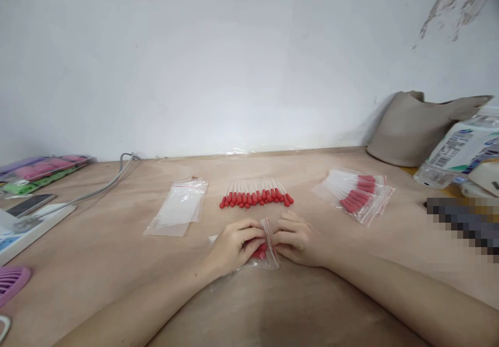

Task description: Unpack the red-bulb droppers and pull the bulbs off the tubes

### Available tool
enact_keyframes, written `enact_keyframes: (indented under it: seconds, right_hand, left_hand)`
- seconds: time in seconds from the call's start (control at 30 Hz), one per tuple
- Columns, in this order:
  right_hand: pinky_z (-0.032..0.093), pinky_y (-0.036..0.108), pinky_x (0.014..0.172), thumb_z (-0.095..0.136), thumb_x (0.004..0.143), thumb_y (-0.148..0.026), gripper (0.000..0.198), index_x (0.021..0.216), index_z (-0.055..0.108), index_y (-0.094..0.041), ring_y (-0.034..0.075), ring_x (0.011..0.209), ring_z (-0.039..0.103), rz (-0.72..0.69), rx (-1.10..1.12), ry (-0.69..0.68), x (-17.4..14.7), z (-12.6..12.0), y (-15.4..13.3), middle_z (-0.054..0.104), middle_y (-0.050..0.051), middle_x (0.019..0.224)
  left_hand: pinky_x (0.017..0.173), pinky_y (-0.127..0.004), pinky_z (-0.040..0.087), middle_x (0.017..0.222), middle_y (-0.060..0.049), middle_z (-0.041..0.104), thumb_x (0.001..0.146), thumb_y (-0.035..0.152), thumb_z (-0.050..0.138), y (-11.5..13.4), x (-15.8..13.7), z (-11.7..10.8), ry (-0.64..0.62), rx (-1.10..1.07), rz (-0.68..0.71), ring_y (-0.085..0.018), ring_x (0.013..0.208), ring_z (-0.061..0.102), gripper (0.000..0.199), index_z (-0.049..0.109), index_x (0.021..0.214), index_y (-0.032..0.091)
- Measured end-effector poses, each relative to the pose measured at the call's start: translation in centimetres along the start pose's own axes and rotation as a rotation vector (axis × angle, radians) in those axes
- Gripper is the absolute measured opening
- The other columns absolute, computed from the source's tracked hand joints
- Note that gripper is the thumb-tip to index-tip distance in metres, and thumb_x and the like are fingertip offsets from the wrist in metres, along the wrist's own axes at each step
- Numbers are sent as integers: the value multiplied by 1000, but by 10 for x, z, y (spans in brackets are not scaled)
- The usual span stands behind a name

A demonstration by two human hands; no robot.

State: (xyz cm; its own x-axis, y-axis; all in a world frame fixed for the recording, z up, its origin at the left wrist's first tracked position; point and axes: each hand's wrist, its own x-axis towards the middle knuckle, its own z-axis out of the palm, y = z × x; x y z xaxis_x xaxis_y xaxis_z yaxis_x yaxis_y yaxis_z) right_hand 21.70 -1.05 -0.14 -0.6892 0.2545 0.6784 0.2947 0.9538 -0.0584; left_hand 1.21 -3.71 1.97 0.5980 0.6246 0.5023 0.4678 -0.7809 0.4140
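A clear zip-lock bag [268, 261] lies on the table in front of me, with red-tipped sticks [260, 252] inside, partly covered by my fingers. My left hand [237, 243] rests over the bag, its fingers curled and closed on it near the seal. At the bag's opening strip, my right hand [297, 240] has its fingers bent together against the edge. Just beyond both hands is a row of loose red-tipped sticks [255, 197], pale stems pointing to the wall. Flat zip-lock bags [177, 210] lie to the left. Filled bags [356, 196] are fanned out on the right.
On the left are a power strip [39, 230] with a grey cable [101, 188], a phone [31, 205], colourful packs [50, 169] and a purple slotted object [13, 283]. A plastic bottle [456, 152] and a beige bag-like object [405, 128] stand at right, near the wall [249, 66].
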Motion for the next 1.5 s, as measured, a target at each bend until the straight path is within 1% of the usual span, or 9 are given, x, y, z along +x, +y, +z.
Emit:
enact_keyframes:
  seconds: [0.13, 0.27, 0.43, 0.63, 0.8, 0.97, 1.07, 1.2, 1.5]
  right_hand:
    - [32, 27, 63, 50, 79, -14, 12, 69, 55, -18, 13, 68, 43, 3, -9, -8, 0, 0, 0, 54, 1, 70]
    - [32, 28, 64, 52, 80, -16, 9, 75, 58, -19, 14, 72, 45, -12, 9, -6, 1, 0, -1, 57, 2, 74]
    - [30, 29, 62, 54, 79, -15, 9, 73, 59, -18, 13, 67, 43, -61, -72, 67, 4, 0, -2, 59, 1, 69]
    - [29, 28, 60, 54, 80, -17, 14, 66, 56, -17, 12, 64, 41, -75, -128, 107, 3, 3, -1, 55, 0, 62]
    - [30, 28, 64, 51, 82, -15, 9, 77, 57, -18, 12, 71, 44, -85, -84, 32, 5, 0, -2, 59, 0, 73]
    - [29, 29, 65, 45, 84, -15, 14, 76, 56, -19, 12, 69, 43, -139, -162, -27, 7, -3, -3, 56, 0, 71]
    - [30, 29, 66, 39, 86, -13, 21, 74, 55, -18, 13, 68, 42, -201, -229, -48, 8, -3, -3, 54, 0, 69]
    - [31, 29, 69, 37, 86, -11, 21, 76, 54, -17, 13, 70, 43, -213, -267, -67, 9, -4, -3, 55, 0, 72]
    - [32, 29, 71, 37, 89, -13, 22, 78, 56, -18, 12, 74, 44, -281, -228, -130, 10, -8, -5, 55, 0, 73]
  left_hand:
    - [80, -27, 47, 103, -6, 58, 87, 14, 42, -1, 0, -2, -71, 53, 34, -14, 92, 56, 26, 60, 105, 20]
    - [88, -30, 44, 112, -8, 52, 87, 12, 38, -2, 1, -3, -157, 98, 37, -16, 101, 51, 29, 61, 103, 20]
    - [89, -30, 42, 112, -8, 51, 88, 11, 36, -2, 1, -4, -176, 116, 53, -16, 103, 50, 33, 57, 111, 21]
    - [85, -29, 44, 108, -8, 53, 87, 12, 36, 0, 3, -6, -174, 167, 66, -17, 98, 52, 26, 60, 99, 18]
    - [81, -27, 44, 104, -7, 54, 86, 11, 38, 0, 3, -5, -166, 168, 56, -15, 91, 53, 20, 56, 91, 17]
    - [77, -25, 44, 96, -6, 56, 87, 12, 36, -2, 4, -5, -146, 202, 107, -14, 87, 53, 22, 57, 84, 17]
    - [76, -25, 45, 93, -6, 58, 88, 12, 35, -3, 5, -6, -177, 238, 153, -15, 86, 54, 23, 57, 86, 16]
    - [79, -27, 45, 95, -7, 61, 87, 10, 34, -5, 6, -7, -197, 293, 190, -16, 90, 55, 21, 55, 87, 14]
    - [79, -26, 44, 102, -6, 60, 89, 13, 35, -5, 6, -7, -185, 302, 216, -15, 89, 54, 21, 56, 93, 15]
